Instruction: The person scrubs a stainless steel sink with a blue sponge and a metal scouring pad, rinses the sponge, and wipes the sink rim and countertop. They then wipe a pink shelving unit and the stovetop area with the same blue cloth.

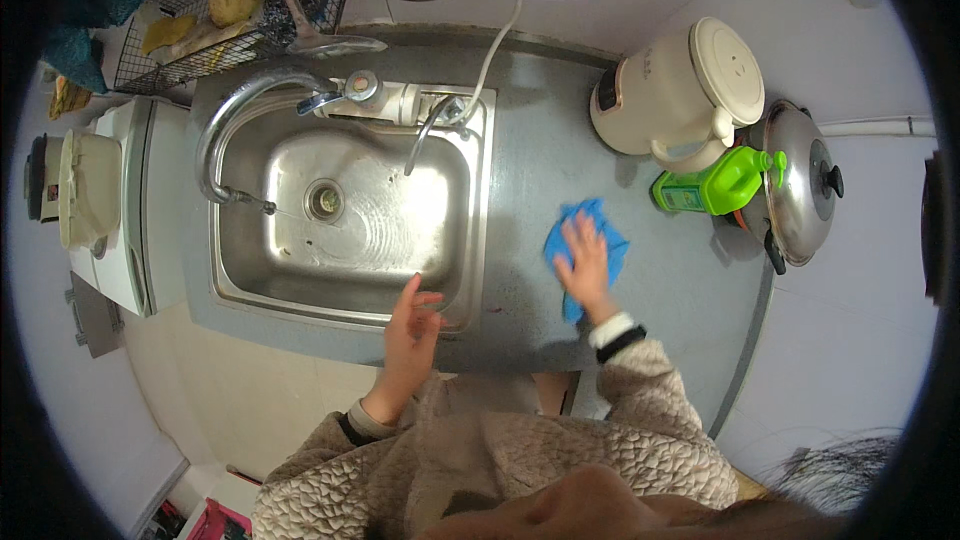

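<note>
I see right grip (588,268) spread wide on cloth (616,245), nearer surface's (690,290) front edge. Left grip (409,333) loosely open, over sink's (350,250) front rim.

A crumpled, bright-blue, thin-looking cloth (617,248) lies spread on the grey tabletop (545,120), at the steel sink's (484,190) three o'clock.

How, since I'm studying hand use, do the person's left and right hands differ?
The right hand lies on a blue cloth; the left hand holds nothing. The right hand is over the grey counter, the left hand by the sink's near edge. Both wear dark wristbands.
</note>
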A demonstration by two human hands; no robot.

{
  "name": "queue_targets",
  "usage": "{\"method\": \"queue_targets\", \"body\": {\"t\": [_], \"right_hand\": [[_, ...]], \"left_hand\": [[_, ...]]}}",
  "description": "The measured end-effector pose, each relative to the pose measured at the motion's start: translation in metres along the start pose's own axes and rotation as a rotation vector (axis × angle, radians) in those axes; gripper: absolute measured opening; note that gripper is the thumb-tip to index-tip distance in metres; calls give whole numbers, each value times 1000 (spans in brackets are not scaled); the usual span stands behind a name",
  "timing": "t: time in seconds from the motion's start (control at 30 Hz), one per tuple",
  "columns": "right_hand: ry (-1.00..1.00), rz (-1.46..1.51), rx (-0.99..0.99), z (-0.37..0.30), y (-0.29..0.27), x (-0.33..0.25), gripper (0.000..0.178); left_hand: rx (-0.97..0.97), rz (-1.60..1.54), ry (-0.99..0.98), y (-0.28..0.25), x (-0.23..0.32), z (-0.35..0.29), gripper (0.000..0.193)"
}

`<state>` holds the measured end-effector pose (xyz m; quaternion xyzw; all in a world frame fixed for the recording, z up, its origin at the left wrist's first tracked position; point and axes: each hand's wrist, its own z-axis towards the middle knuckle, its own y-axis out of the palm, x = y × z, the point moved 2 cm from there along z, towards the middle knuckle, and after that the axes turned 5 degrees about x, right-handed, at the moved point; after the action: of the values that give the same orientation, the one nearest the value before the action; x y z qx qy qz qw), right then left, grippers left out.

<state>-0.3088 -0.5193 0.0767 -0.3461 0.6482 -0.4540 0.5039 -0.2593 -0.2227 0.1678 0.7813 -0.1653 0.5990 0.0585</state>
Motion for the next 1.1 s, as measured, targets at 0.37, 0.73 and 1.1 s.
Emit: {"method": "queue_targets", "body": {"t": [0.37, 0.73, 1.1], "right_hand": [[107, 94, 443, 217, 15, -2, 61], [484, 202, 483, 276, 29, 4, 68], [-246, 528, -34, 208, 43, -67, 51]], "left_hand": [[147, -47, -66, -18, -22, -1, 52], [152, 76, -95, -51, -35, -16, 46], [-26, -60, -147, -29, -33, -20, 43]]}}
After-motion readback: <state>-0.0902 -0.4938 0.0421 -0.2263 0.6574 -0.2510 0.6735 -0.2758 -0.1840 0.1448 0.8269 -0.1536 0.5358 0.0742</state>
